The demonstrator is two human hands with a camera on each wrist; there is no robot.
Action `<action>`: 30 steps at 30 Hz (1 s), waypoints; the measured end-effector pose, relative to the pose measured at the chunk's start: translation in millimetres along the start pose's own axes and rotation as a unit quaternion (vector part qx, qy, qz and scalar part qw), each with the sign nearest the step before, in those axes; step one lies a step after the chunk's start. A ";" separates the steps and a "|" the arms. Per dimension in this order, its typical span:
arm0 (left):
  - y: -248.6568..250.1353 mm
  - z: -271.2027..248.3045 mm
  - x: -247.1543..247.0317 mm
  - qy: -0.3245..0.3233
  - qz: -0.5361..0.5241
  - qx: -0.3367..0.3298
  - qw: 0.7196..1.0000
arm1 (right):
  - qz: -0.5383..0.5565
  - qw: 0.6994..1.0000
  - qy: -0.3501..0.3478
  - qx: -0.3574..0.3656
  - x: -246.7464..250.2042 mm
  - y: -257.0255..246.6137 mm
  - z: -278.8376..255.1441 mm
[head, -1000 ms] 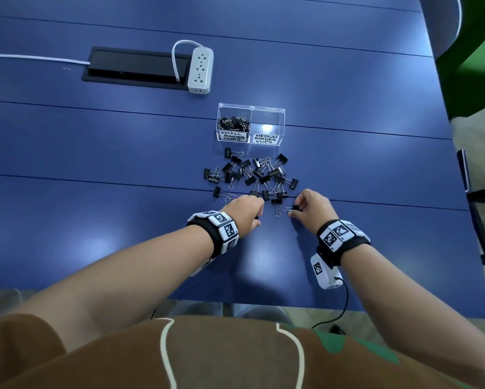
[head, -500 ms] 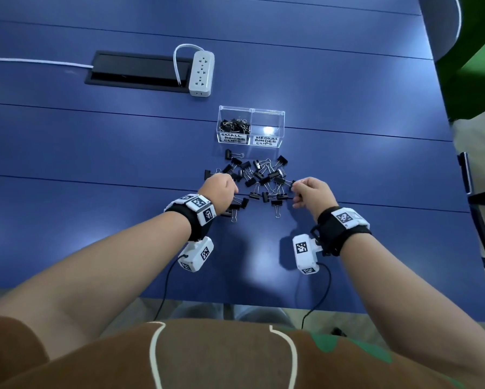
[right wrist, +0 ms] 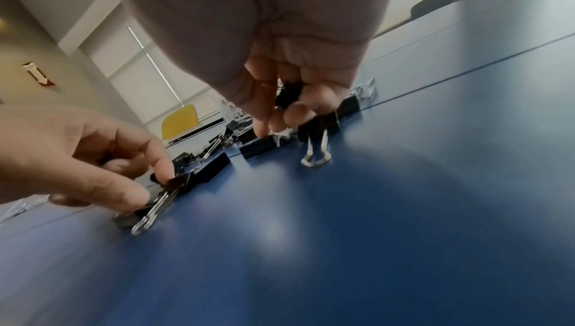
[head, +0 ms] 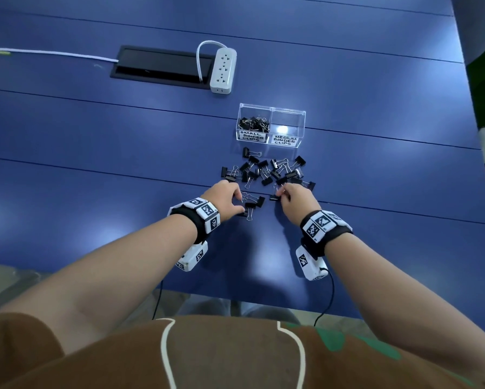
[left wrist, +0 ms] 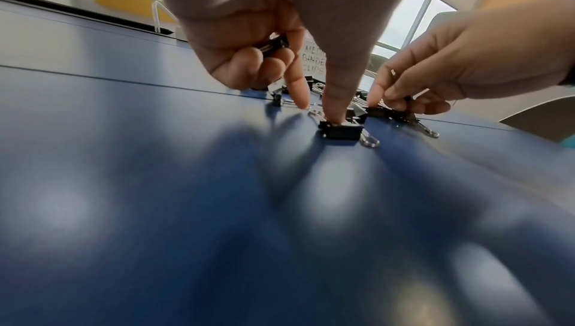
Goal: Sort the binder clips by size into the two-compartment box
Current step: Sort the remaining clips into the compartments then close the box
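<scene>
Both hands are down at the near edge of a heap of black binder clips (head: 269, 171) scattered on the blue tabletop (head: 95, 164). The left hand (head: 225, 199) has its outer fingers curled round a clip tucked in its palm (left wrist: 273, 44), while its thumb (left wrist: 337, 100) presses down on the clip nearest the person (left wrist: 340, 130) lying flat on the tabletop. The right hand (head: 296, 199) is bunched too, with a dark clip held inside its curled fingers (right wrist: 287, 95), and its fingertips sit on a clip at the heap's near right side (head: 274, 197).

Just beyond the heap stands the clear two-compartment box (head: 272, 126). Its left half, labelled for small clips, holds a bunch of small black clips (head: 254, 123); the right half is labelled for medium ones.

Farther back lies a white power strip (head: 223, 71) beside a black cable hatch (head: 159, 67) set into the tabletop.
</scene>
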State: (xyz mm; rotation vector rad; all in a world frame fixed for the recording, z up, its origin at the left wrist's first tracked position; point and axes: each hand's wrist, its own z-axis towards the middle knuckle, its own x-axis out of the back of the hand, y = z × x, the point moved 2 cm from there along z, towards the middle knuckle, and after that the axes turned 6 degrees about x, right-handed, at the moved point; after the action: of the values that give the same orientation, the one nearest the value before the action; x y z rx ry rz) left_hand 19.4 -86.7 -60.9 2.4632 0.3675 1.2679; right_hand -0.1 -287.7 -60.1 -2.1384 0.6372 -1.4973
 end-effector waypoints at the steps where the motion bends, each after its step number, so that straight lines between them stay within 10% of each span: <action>1: -0.8 -0.5 -1.8 -0.002 0.003 0.002 1.000 | -0.002 1.000 0.004 -0.020 1.9 3.1 0.4; 30: 37.2 35.8 6.4 0.070 0.048 0.006 0.996 | -0.008 0.999 0.017 -0.036 12.3 0.1 35.5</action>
State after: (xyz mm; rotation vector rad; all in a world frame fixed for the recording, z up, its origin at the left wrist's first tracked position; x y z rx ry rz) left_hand 55.0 -124.6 -60.2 2.4343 0.2968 1.4869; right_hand 37.3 -291.8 -62.0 -2.1809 0.6968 -1.5451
